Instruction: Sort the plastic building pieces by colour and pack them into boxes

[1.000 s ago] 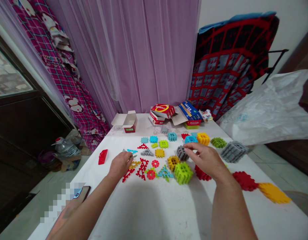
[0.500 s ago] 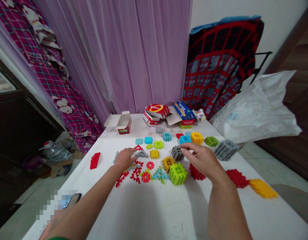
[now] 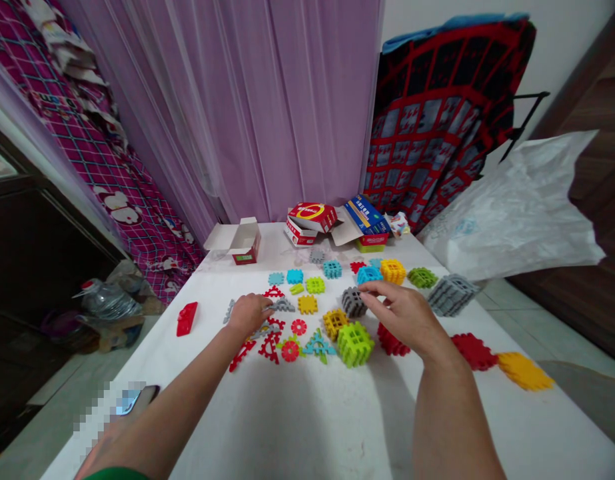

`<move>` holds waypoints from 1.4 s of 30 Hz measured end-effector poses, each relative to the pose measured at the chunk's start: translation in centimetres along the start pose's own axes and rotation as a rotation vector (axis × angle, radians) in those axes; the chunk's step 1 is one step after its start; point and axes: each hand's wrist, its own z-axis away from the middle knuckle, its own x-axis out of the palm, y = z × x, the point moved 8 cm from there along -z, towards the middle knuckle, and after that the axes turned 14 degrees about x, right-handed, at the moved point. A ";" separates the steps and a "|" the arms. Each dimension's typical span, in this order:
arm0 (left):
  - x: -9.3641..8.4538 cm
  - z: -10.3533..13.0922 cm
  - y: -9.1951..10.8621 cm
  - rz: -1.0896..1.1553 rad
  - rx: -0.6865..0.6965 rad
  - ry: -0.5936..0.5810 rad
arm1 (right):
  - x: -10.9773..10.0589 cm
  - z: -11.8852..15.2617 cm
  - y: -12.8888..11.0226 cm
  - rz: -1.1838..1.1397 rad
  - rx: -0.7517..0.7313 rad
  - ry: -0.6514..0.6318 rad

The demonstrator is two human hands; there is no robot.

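My left hand is low over the table, its fingertips closed at the left end of a grey triangular toothed piece. Red triangular pieces lie just in front of that hand. My right hand has its thumb and forefinger at the right upper edge of a grey cube of interlocked plates, which rests on the table. A dark yellow cube and a lime green cube stand in front of the grey one. Red stacked plates sit partly under my right hand.
Flat yellow and blue squares, red discs and a blue triangle lie mid-table. Stacked grey plates stand at the right. Opened cartons line the back. A white plastic bag bulges over the right edge.
The whole view has shifted slightly. My left fingers have drawn a little closer together beside the grey triangular piece. My right hand keeps its place at the grey cube.
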 end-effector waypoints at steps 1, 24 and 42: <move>0.0 0.0 0.0 0.003 0.002 0.003 | 0.0 0.0 0.0 0.001 0.001 0.001; 0.7 4.4 -0.2 0.084 -0.093 0.010 | 0.6 0.1 -0.3 0.027 0.008 -0.040; -3.2 1.4 1.5 0.009 -0.112 0.015 | 0.3 0.0 -0.1 0.023 0.002 -0.021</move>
